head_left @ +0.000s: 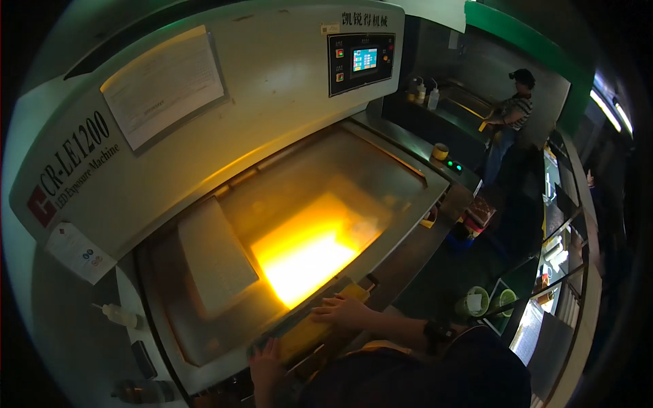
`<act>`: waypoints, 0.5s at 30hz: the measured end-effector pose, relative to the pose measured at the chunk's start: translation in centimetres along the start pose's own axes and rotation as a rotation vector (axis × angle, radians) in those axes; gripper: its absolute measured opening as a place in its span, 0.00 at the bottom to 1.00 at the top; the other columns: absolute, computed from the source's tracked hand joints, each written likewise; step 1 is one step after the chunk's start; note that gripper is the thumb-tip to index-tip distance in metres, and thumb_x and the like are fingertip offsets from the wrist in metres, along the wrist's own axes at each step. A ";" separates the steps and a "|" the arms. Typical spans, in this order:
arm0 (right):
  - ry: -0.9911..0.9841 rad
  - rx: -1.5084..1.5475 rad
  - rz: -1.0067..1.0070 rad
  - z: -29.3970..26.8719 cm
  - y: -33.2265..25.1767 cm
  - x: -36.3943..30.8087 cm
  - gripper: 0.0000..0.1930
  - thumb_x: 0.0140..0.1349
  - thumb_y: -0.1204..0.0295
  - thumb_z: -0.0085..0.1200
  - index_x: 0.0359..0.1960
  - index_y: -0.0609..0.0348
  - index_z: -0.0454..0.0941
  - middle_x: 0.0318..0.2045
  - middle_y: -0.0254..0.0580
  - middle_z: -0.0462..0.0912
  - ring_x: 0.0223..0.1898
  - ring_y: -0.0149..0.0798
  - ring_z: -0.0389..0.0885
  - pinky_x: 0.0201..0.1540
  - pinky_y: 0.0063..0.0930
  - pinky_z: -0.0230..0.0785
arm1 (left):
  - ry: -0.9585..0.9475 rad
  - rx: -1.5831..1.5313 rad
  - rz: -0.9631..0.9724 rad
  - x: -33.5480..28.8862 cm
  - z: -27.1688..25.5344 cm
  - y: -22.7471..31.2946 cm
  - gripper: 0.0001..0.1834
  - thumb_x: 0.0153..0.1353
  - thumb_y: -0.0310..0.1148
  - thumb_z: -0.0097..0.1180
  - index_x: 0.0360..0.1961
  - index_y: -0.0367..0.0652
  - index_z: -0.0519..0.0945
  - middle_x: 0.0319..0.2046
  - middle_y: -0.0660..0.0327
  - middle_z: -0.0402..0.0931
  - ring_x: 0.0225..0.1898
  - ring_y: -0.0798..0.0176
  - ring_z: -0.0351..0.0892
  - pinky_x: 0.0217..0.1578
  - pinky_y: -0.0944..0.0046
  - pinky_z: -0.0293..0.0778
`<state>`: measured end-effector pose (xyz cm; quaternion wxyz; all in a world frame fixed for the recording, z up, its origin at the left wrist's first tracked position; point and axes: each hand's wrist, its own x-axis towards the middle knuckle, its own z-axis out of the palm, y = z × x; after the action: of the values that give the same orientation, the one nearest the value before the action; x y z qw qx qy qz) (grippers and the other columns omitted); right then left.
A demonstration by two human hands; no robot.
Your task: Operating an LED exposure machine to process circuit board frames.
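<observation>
My right hand lies with its fingers stretched over a yellow flat piece along the near edge of the machine bed. Further left, my left hand rests its spread fingers at the same front edge, by the yellow piece's left end. Neither hand grips anything that I can make out. Beyond them is the bed of a large exposure machine, under a hazy clear sheet. Bright yellow light glows through its middle. A pale rectangular sheet lies left of the glow.
The machine's pale hood overhangs the far side and carries a control panel. A squeeze bottle and a dark phone-like object sit at left. At right stand a yellow roll, green buckets and, further off, another person.
</observation>
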<state>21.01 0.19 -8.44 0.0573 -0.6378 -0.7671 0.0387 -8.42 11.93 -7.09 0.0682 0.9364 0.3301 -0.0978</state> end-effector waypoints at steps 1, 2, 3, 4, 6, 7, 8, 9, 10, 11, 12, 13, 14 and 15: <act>-0.053 0.017 0.022 0.4 0.3 -0.7 0.28 0.62 0.62 0.51 0.66 0.34 0.63 0.68 0.30 0.65 0.67 0.42 0.64 0.67 0.49 0.56 | -0.060 -0.035 0.001 -0.3 -1.0 1.4 0.53 0.42 0.46 0.70 0.69 0.50 0.58 0.68 0.60 0.62 0.61 0.39 0.67 0.62 0.36 0.61; -0.056 0.025 -0.002 -0.3 0.6 -1.2 0.28 0.62 0.62 0.51 0.66 0.34 0.63 0.68 0.30 0.65 0.67 0.42 0.64 0.67 0.49 0.56 | -0.065 -0.037 -0.023 -0.8 0.1 2.3 0.53 0.42 0.46 0.70 0.69 0.50 0.58 0.68 0.60 0.62 0.61 0.39 0.67 0.62 0.36 0.61; -0.037 0.010 -0.035 -1.7 1.1 -1.8 0.27 0.62 0.61 0.51 0.65 0.33 0.66 0.66 0.29 0.67 0.66 0.41 0.67 0.66 0.49 0.57 | -0.059 -0.193 -0.015 -1.0 2.4 3.0 0.50 0.46 0.47 0.67 0.70 0.52 0.58 0.69 0.60 0.60 0.62 0.39 0.66 0.62 0.34 0.59; -0.020 0.000 -0.068 -2.3 1.8 -2.6 0.26 0.61 0.61 0.52 0.63 0.33 0.68 0.65 0.28 0.69 0.65 0.40 0.69 0.66 0.48 0.59 | -0.053 -0.349 -0.009 -0.9 4.5 4.0 0.47 0.51 0.49 0.64 0.70 0.54 0.57 0.70 0.61 0.58 0.63 0.39 0.64 0.61 0.31 0.57; -0.001 -0.021 -0.085 -0.1 4.8 -4.6 0.24 0.60 0.62 0.53 0.61 0.33 0.71 0.63 0.28 0.72 0.63 0.40 0.71 0.64 0.47 0.60 | -0.110 -0.413 -0.034 -1.2 8.0 6.9 0.45 0.55 0.50 0.61 0.71 0.55 0.55 0.71 0.61 0.56 0.65 0.39 0.61 0.62 0.31 0.57; 0.021 -0.054 -0.078 1.2 6.2 -5.7 0.23 0.59 0.64 0.53 0.59 0.33 0.74 0.61 0.27 0.74 0.61 0.40 0.73 0.63 0.46 0.62 | -0.160 -0.479 -0.032 -1.5 9.9 8.2 0.43 0.59 0.51 0.57 0.72 0.57 0.53 0.71 0.60 0.55 0.67 0.39 0.59 0.62 0.32 0.56; -0.042 -0.028 -0.088 1.7 7.9 -6.4 0.21 0.60 0.64 0.52 0.56 0.35 0.76 0.58 0.27 0.76 0.59 0.39 0.74 0.61 0.44 0.64 | -0.240 -0.548 -0.088 -1.4 12.5 8.7 0.42 0.61 0.53 0.55 0.73 0.57 0.52 0.72 0.59 0.54 0.68 0.40 0.56 0.63 0.31 0.54; -0.114 -0.006 -0.101 2.1 9.6 -7.4 0.19 0.60 0.64 0.50 0.54 0.37 0.78 0.55 0.26 0.79 0.58 0.37 0.75 0.60 0.41 0.66 | -0.320 -0.626 -0.144 -1.6 14.8 9.2 0.42 0.63 0.55 0.52 0.73 0.57 0.51 0.72 0.58 0.52 0.70 0.41 0.54 0.63 0.30 0.53; -0.156 0.016 -0.162 3.9 11.1 -9.1 0.19 0.60 0.64 0.50 0.54 0.37 0.78 0.55 0.26 0.79 0.58 0.37 0.75 0.60 0.41 0.66 | -0.382 -0.652 -0.182 -1.9 15.0 10.0 0.40 0.64 0.56 0.49 0.73 0.57 0.52 0.71 0.56 0.54 0.70 0.43 0.54 0.64 0.30 0.52; -0.214 0.066 -0.017 6.5 13.2 -10.8 0.18 0.60 0.65 0.51 0.53 0.37 0.79 0.54 0.25 0.79 0.57 0.37 0.76 0.59 0.41 0.67 | -0.440 -0.681 -0.220 -1.8 14.6 10.5 0.38 0.65 0.57 0.46 0.73 0.57 0.53 0.70 0.55 0.56 0.71 0.45 0.54 0.64 0.31 0.51; -0.266 0.102 0.121 8.7 15.6 -11.6 0.18 0.59 0.65 0.51 0.52 0.37 0.80 0.53 0.25 0.80 0.57 0.37 0.76 0.58 0.41 0.67 | -0.468 -0.717 -0.294 -2.6 14.9 10.8 0.36 0.66 0.58 0.45 0.71 0.55 0.57 0.68 0.53 0.61 0.69 0.46 0.59 0.64 0.36 0.54; -0.297 0.108 0.050 10.6 17.7 -12.5 0.18 0.59 0.65 0.51 0.52 0.37 0.80 0.53 0.25 0.80 0.57 0.37 0.76 0.58 0.41 0.67 | -0.496 -0.751 -0.367 -3.1 15.2 11.3 0.35 0.67 0.59 0.43 0.70 0.54 0.61 0.65 0.52 0.66 0.67 0.47 0.63 0.64 0.40 0.57; -0.171 0.069 0.068 12.8 19.1 -13.8 0.18 0.59 0.66 0.51 0.52 0.37 0.80 0.54 0.25 0.80 0.57 0.37 0.76 0.57 0.42 0.68 | -0.444 -0.854 -0.432 -3.8 13.2 12.2 0.33 0.67 0.59 0.43 0.65 0.50 0.69 0.58 0.51 0.74 0.61 0.47 0.71 0.62 0.52 0.64; -0.038 0.042 0.092 14.6 20.3 -14.7 0.18 0.60 0.67 0.51 0.52 0.37 0.80 0.54 0.25 0.80 0.57 0.37 0.76 0.57 0.42 0.68 | -0.449 -0.873 -0.494 -5.0 12.1 13.5 0.33 0.67 0.59 0.43 0.65 0.50 0.69 0.58 0.51 0.74 0.61 0.47 0.71 0.62 0.52 0.64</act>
<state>41.43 -10.33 -26.11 0.0544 -0.6701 -0.7370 0.0696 -5.43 -3.84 -16.88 0.4943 0.6718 0.5273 -0.1622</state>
